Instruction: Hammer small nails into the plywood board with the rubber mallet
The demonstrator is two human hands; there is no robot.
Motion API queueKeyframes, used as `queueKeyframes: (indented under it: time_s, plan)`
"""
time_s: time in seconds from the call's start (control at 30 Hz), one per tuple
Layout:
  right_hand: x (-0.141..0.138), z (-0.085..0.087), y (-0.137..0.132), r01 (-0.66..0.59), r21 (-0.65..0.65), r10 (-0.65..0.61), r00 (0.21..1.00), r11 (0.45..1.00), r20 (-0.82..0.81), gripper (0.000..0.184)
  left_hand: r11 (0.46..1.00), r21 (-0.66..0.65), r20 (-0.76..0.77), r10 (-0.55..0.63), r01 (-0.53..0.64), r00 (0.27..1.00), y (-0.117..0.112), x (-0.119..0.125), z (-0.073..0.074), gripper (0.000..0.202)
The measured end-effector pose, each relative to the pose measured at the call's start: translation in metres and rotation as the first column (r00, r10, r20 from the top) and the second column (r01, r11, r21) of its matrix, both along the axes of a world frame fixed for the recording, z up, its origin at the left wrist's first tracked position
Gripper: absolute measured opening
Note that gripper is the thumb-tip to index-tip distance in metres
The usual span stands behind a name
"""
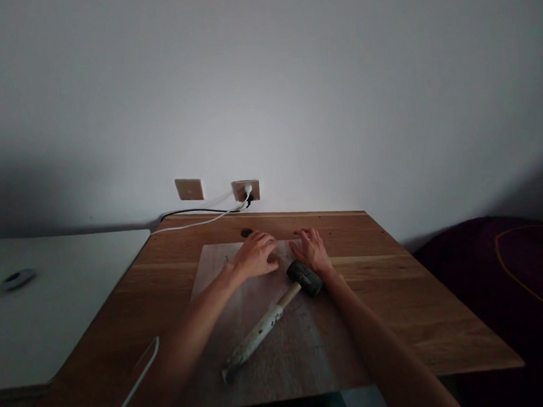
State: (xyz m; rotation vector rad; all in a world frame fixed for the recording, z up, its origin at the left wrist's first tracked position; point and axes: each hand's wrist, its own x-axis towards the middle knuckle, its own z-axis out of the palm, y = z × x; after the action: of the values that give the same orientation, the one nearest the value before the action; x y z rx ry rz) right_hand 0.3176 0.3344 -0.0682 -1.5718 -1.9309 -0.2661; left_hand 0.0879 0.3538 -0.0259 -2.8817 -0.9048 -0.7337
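Note:
My left hand and my right hand rest side by side, palms down with fingers spread, on the far part of a pale board that lies on the wooden table. Neither hand holds anything. A mallet with a black rubber head and a worn pale handle lies on the board between my forearms. Its head sits just below my right hand, close to the wrist, and the handle points toward me and to the left.
A white cable crosses the table's near left corner. Black and white cables run from a wall socket behind the table, beside a blank plate. A white surface with a round object adjoins on the left; dark upholstery lies right.

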Motion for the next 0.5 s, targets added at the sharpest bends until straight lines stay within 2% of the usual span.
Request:
queueKeyframes:
  time_s: [0.17, 0.33, 0.5]
  plan:
    - [0.005, -0.002, 0.0, -0.04, 0.02, 0.041, 0.999, 0.999, -0.035, 0.03, 0.996, -0.082, 0.076, -0.034, 0.04, 0.997, -0.003, 0.032, -0.007, 0.029]
    - [0.007, -0.004, 0.0, -0.048, -0.037, 0.046, 0.998, 0.998, -0.045, 0.031, 0.997, -0.082, 0.112, -0.005, 0.015, 0.994, -0.006, 0.035, -0.021, 0.015]
    - [0.005, -0.001, -0.004, -0.007, -0.114, 0.009, 1.0, 0.993, 0.015, 0.03, 0.996, -0.072, 0.091, -0.044, 0.05, 0.995, -0.006, 0.035, -0.022, 0.015]
